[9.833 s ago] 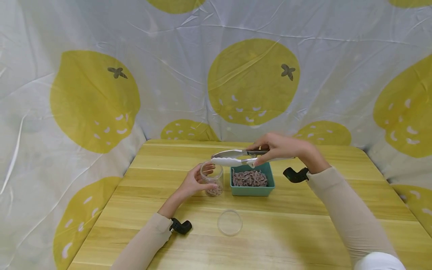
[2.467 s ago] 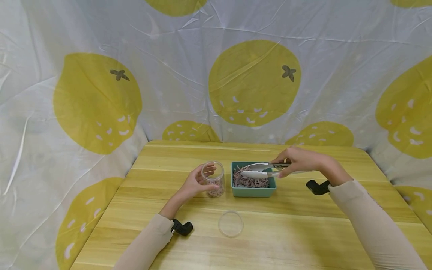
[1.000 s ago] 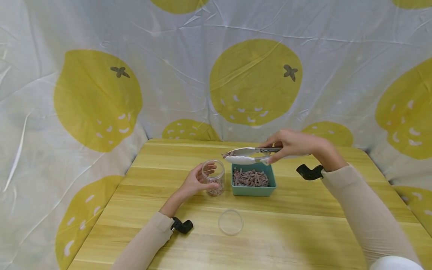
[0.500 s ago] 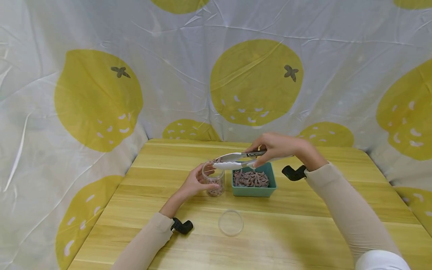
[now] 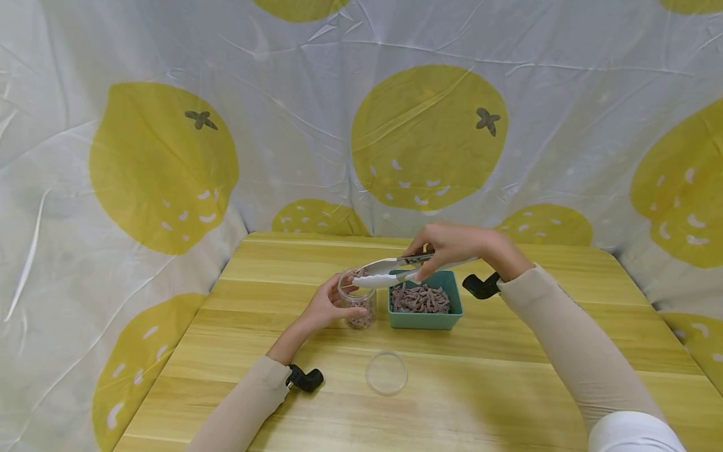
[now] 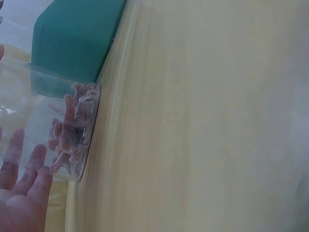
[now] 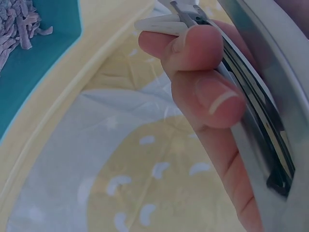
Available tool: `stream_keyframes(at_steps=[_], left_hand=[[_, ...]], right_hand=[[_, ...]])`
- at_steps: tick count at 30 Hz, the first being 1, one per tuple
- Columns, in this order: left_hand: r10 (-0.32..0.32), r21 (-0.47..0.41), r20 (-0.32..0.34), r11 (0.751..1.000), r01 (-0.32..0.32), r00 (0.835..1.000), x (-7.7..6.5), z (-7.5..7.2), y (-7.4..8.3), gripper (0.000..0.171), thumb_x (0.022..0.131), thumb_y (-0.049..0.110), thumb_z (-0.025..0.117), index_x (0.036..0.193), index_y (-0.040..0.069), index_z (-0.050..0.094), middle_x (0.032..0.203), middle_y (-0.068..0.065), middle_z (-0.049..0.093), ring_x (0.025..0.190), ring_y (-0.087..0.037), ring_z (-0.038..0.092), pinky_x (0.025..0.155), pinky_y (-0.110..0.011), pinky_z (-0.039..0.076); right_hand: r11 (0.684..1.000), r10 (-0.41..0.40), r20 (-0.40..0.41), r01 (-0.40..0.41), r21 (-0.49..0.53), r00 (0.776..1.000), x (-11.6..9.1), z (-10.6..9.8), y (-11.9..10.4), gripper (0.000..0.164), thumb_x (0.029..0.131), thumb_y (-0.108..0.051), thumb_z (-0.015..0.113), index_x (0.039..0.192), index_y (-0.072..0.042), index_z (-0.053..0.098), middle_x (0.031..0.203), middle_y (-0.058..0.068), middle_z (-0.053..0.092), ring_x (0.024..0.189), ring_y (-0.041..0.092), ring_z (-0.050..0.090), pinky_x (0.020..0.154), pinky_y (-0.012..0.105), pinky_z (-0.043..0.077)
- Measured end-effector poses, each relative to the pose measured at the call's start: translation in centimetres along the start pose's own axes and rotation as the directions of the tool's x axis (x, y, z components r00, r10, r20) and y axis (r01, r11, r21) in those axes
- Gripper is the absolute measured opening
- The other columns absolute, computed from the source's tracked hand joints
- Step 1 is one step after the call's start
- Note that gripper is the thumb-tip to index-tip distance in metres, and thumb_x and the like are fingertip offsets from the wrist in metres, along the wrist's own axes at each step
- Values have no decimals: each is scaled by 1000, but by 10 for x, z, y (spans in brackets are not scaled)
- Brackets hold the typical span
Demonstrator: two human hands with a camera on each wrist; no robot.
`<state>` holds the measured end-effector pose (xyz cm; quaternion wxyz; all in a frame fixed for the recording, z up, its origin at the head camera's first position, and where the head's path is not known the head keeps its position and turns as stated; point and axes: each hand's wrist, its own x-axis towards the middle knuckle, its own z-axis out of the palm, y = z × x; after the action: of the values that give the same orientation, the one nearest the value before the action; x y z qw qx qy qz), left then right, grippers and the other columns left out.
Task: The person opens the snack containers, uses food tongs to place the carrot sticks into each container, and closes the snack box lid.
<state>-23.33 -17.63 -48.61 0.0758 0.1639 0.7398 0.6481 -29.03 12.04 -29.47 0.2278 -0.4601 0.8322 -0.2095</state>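
Note:
My left hand (image 5: 323, 307) holds a clear round jar (image 5: 361, 302), thumb in front and fingers behind it. Brownish-pink strips (image 6: 72, 133) lie in the jar's bottom, and its mouth is uncovered. With my right hand (image 5: 454, 243) I grip metal tongs (image 5: 377, 281) with white tips; the long handle (image 7: 260, 121) fills the right side of the right wrist view. The tong tips are at the jar's mouth with some strips between them. Just right of the jar, a teal rectangular box (image 5: 423, 321) contains more of these strips (image 5: 420, 300).
A clear round lid (image 5: 386, 373) lies flat on the wooden table (image 5: 474, 389) in front of the jar and box. Behind and beside the table hangs a pale curtain (image 5: 294, 138) printed with yellow lemons. Each wrist wears a black camera.
The tongs have dipped into the box, come up with strips, and moved left and down to the jar's mouth. The left hand and jar have stayed in place.

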Motion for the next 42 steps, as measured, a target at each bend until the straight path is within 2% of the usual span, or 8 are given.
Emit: stream_keyframes(at_steps=[6, 14, 17, 20, 25, 33, 39, 42], left_hand=[[6, -3, 4, 1000, -6, 1000, 0, 0, 0, 79, 81, 1, 82, 150, 9, 42, 140, -17, 56, 130, -39, 50, 108, -48, 41], [11, -5, -2, 1000, -11, 1000, 0, 1, 3, 78, 80, 3, 83, 148, 9, 44, 136, -15, 58, 128, -41, 51, 108, -47, 42], [24, -5, -1, 1000, -24, 1000, 1, 0, -1, 77, 80, 4, 84, 147, 9, 45, 134, -14, 59, 128, -42, 51, 106, -45, 44], [25, -8, 3, 1000, -25, 1000, 1, 0, 0, 77, 80, 4, 84, 147, 9, 46, 134, -15, 60, 127, -42, 51, 104, -44, 46], [8, -2, -2, 1000, -8, 1000, 0, 1, 0, 78, 80, 2, 84, 147, 10, 45, 133, -13, 59, 126, -39, 53, 103, -41, 47], [21, 2, 2, 1000, -21, 1000, 1, 0, -1, 79, 81, 1, 82, 149, 10, 44, 136, -15, 57, 126, -36, 54, 106, -44, 44], [11, 3, 1, 1000, -11, 1000, 0, 0, 0, 81, 80, 4, 84, 149, 13, 44, 137, -12, 56, 127, -32, 54, 106, -41, 44], [13, -7, 1, 1000, -13, 1000, -1, 0, 0, 80, 80, 6, 85, 149, 12, 44, 138, -12, 56, 128, -33, 53, 107, -41, 43]], right_hand=[[1000, -5, 10, 6, -4, 1000, 5, 0, -2, 47, 86, -24, 81, 127, -4, 69, 108, 6, 72, 63, 11, 46, 58, 28, 38], [1000, 6, 39, -6, -8, 999, 11, -2, -10, 46, 85, -20, 81, 126, -3, 69, 108, 6, 73, 54, 10, 29, 57, 28, 33], [1000, 16, 44, -15, -23, 999, 12, -3, -14, 45, 85, -19, 81, 126, -3, 69, 108, 3, 72, 55, 10, 32, 57, 28, 34], [999, 16, 44, -13, -48, 999, 13, -3, -16, 45, 85, -20, 82, 125, -4, 70, 107, 2, 72, 61, 10, 41, 59, 27, 37], [997, 31, 46, -27, -75, 998, 14, -3, -18, 46, 85, -21, 82, 126, -5, 69, 107, 5, 71, 71, 12, 52, 61, 28, 41], [996, 44, 35, -41, -76, 998, 13, -1, -18, 47, 85, -21, 81, 128, -6, 68, 114, 5, 70, 76, 13, 54, 63, 29, 43], [997, 33, 12, -32, -63, 999, 11, 0, -14, 50, 84, -22, 83, 127, -5, 68, 113, 5, 70, 62, 11, 39, 58, 28, 37], [998, 28, -5, -28, -63, 1000, 8, 1, -12, 52, 83, -25, 83, 129, -6, 68, 117, 7, 69, 66, 13, 45, 60, 29, 39]])
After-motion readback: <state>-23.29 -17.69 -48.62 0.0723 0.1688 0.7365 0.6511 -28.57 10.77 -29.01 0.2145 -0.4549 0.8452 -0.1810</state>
